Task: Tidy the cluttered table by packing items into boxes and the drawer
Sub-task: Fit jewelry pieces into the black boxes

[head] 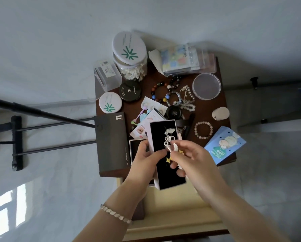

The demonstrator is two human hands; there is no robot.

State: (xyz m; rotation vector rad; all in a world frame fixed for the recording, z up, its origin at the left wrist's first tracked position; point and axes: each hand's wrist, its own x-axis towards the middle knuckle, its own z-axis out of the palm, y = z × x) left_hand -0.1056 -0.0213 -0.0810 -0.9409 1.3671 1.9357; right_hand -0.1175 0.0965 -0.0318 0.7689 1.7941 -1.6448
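A pale pink box (154, 135) with a black lining is held tilted above the table's near edge by my left hand (144, 159), which grips its left side. My right hand (188, 159) pinches a silver winged keychain (169, 137) with yellow stars over the lining. Below the box, the open drawer (172, 210) shows a pale yellow inside. Several bead bracelets (163, 95) and a pale bead bracelet (203, 130) lie on the dark brown table (207, 109).
A dark grey box (111, 144) lies at the left edge, a blue carton (224, 145) at the right. Further back stand a cotton swab jar (130, 56), round compacts (110, 104), a clear round tub (206, 86), a clear case (107, 74) and packets (184, 58). A black stand (17, 142) is at left.
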